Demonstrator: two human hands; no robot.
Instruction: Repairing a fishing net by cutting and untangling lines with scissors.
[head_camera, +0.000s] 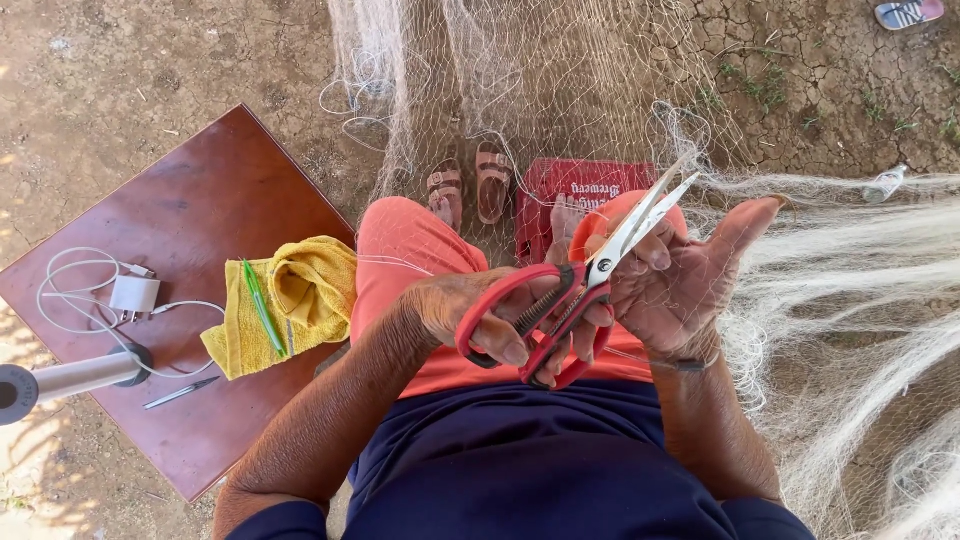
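Red-handled scissors (575, 290) sit over the lap, the left hand (470, 320) clasping their handles while the right hand (690, 290) pinches pale fishing net (850, 270) at the blades. A red crate (545, 200), contents hidden under netting, stands beyond the knees.

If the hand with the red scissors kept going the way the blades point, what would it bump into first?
The left hand aims the scissors up and to the right. Their tips already sit by the right hand's fingers, so probably those first, then the pale fishing net beyond. Depth is hard to judge.
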